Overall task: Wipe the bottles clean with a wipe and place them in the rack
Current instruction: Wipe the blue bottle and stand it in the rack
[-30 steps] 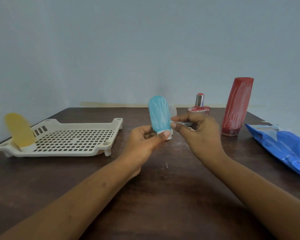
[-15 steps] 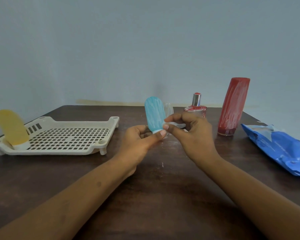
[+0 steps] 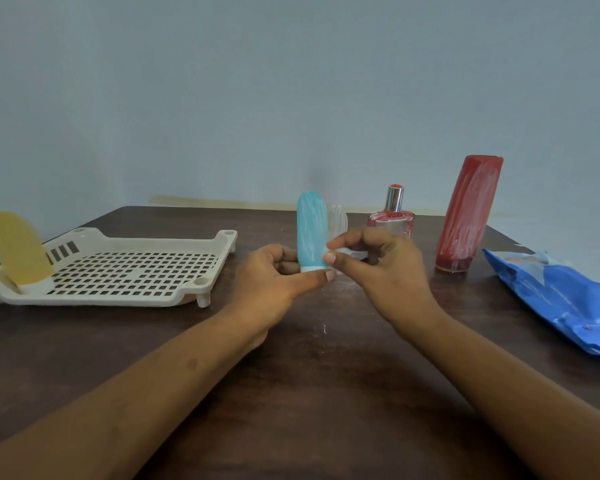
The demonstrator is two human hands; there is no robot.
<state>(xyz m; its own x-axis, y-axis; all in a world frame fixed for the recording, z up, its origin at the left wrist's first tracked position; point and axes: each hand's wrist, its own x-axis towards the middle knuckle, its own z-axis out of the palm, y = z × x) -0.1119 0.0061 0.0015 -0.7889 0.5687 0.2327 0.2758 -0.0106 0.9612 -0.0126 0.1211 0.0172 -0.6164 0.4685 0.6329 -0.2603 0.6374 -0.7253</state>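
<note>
A small light-blue bottle [image 3: 311,230] with white smears stands upside down on its white cap at the table's middle. My left hand [image 3: 274,282] grips its lower end between thumb and fingers. My right hand [image 3: 378,268] pinches a white wipe [image 3: 350,252] against the bottle's right side near the cap. A clear bottle [image 3: 336,218] shows partly behind the blue one. The cream perforated rack [image 3: 125,271] sits at left and holds a yellow bottle [image 3: 16,247] at its left end.
A smeared tall red bottle [image 3: 468,213] and a small red perfume bottle [image 3: 392,216] with a silver cap stand behind my right hand. A blue wipes pack [image 3: 561,299] lies at the right edge. The dark wooden table [image 3: 309,393] ends at a pale wall.
Both hands and the blue bottle have stayed close together; my right hand's pinch with the wipe has shifted slightly down toward the bottle's cap. The camera view drifted a little.
</note>
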